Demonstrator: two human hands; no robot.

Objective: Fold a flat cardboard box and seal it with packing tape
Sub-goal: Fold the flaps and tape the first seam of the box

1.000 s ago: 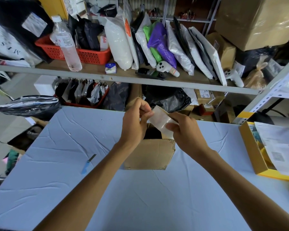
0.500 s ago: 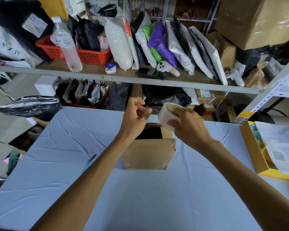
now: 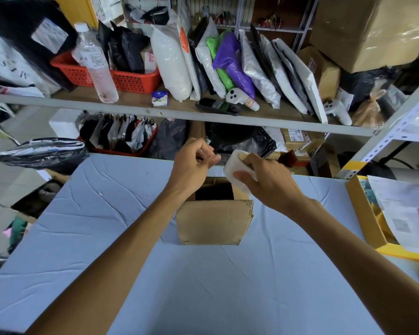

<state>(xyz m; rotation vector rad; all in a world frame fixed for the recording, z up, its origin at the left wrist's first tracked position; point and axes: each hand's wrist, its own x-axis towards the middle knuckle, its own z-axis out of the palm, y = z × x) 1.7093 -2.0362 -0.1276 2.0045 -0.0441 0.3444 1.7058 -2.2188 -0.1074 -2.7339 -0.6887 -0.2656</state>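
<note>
Now, right hand fingers tight around the tape roll.

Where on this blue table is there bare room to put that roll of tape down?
The widest bare patch is the table on the near side of the cardboard box. Another lies left of the box, towards the black bag. The right edge is crowded by the yellow tray of papers.

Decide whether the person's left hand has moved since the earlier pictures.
Yes. The left hand sits higher in the view now, farther above the cardboard box and its open top, and closer to the shelf edge. The box itself has not shifted.
</note>
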